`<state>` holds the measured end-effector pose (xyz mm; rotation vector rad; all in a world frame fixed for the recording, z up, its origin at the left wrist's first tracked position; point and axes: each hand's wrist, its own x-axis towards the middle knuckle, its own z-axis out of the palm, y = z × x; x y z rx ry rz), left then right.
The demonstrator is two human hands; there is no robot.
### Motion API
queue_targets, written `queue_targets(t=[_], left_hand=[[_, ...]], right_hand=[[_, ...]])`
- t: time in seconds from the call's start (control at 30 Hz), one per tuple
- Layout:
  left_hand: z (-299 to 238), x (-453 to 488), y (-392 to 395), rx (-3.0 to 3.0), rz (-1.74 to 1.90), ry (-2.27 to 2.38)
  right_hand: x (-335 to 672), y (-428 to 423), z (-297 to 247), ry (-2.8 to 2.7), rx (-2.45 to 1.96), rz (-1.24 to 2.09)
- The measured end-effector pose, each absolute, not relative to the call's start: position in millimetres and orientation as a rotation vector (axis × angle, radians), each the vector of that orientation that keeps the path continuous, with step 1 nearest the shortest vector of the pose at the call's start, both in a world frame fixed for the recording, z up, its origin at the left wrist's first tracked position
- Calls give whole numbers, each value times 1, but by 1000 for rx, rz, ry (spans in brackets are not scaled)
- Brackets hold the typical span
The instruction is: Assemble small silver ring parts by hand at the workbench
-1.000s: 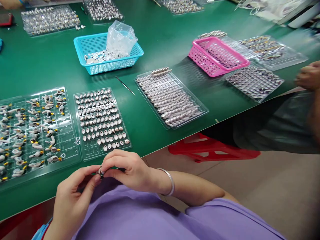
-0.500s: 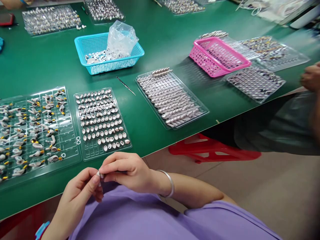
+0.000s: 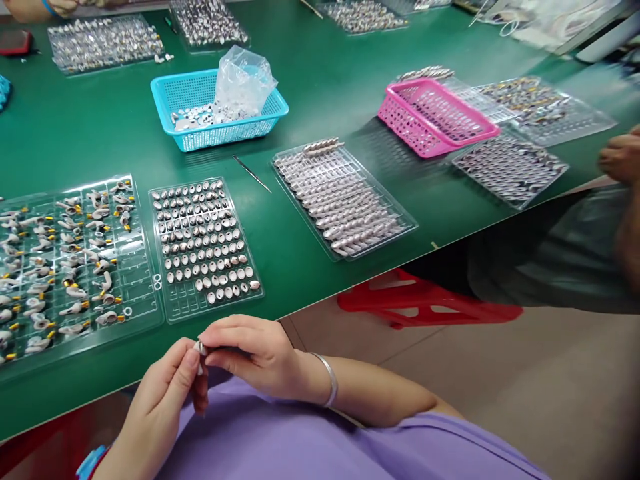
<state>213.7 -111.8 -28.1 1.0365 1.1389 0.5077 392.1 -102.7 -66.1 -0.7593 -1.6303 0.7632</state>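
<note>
My left hand [image 3: 165, 393] and my right hand [image 3: 250, 350] meet over my lap, just off the near edge of the green table [image 3: 310, 87]. Both pinch one small silvery part [image 3: 201, 347] between their fingertips. A silver bangle [image 3: 327, 380] circles my right wrist. Just beyond my hands lies a clear tray of small silvery shells [image 3: 203, 243]. To its left sits a clear tray of white parts with yellow ends [image 3: 65, 260].
Further right lie a clear tray of long silvery pieces [image 3: 343, 200], thin tweezers [image 3: 251, 173], a blue basket holding a plastic bag [image 3: 217, 107], a pink basket [image 3: 435, 113] and more trays. Another person's hand [image 3: 620, 157] is at the right edge. A red stool [image 3: 420, 300] stands below.
My hands have sunk slightly towards my lap, still pinching the small part; my left fingers have curled closer round it. The other person's hand has shifted a little.
</note>
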Motion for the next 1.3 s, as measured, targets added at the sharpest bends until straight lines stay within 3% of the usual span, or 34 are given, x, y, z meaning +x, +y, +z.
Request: queue_targets(t=[0.33, 1.3], left_hand=[[-22, 211, -107, 1171, 440, 1135], [-19, 211, -114, 1515, 420, 1212]], right_hand=[[393, -101, -66, -1528, -725, 971], [395, -106, -70, -1545, -769, 1061]])
